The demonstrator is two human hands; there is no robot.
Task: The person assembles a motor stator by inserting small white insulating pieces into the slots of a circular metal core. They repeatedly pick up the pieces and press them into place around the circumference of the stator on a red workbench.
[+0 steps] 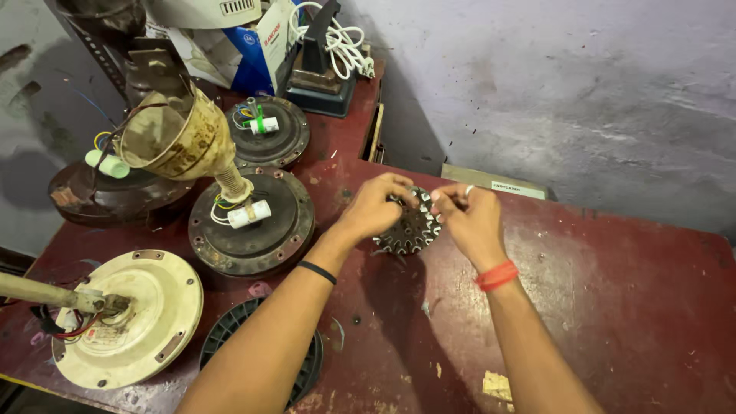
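Against a grey plaster wall (583, 84) stands a worn red table (629, 307), scratched and chipped. We hold a stator (411, 227), a dark toothed disc, tilted up on its edge near the table's middle, its lower rim touching the surface.

Our left hand (377, 205), with a black band at the wrist, curls over the stator's upper left rim, fingers closed on it. Our right hand (468, 216), with a red band at the wrist and a ring on one finger, meets it from the right, thumb and fingertips pinching at the top edge of the stator. Whether something thin sits in that pinch, we cannot tell.

Left of the hands lie several fan motors: a dark round one (253, 222) with a white capacitor (250, 214) on top, a smaller dark one (270, 132) behind it with green and blue wires, and a cream one (138, 322) at the near left with a rod attached. A rusty cream cup (178, 136) leans over the dark motor. A black ribbed disc (230, 330) lies partly under our left forearm. At the back sit a blue-and-white box (264, 42) and a coiled white cord (341, 42).
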